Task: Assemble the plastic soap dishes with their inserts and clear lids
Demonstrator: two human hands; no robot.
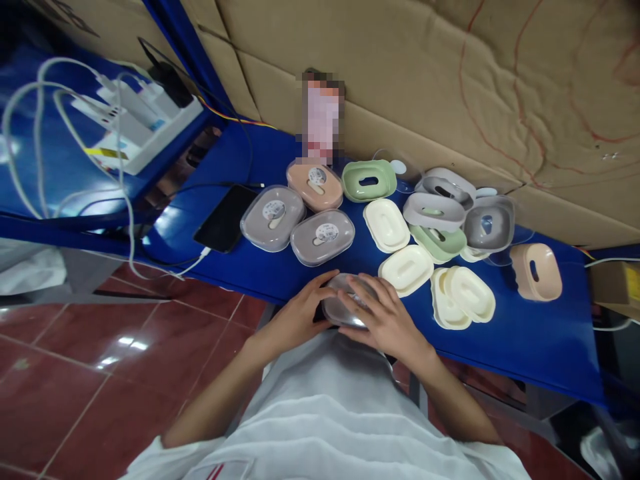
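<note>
At the table's front edge, close to my body, both hands are on a grey soap box with a clear lid (345,316). My left hand (311,305) grips its left side, thumb and fingers curved round the rim. Across the top and right side lies my right hand (381,315), its fingers bent over the lid and partly hiding a round label. Just beyond are two grey lidded soap boxes (323,252) and a peach lidded one (314,185), each with a round label. Cream inner trays (406,270) lie right beside my right hand.
On the blue table (540,340) are a green tray (369,181), stacked grey trays (434,212), more cream trays (469,295) and a peach tray (537,272). A black phone (226,219) with a white cable lies left. Cardboard (425,80) lines the back; a power strip (145,137) holds several plugs.
</note>
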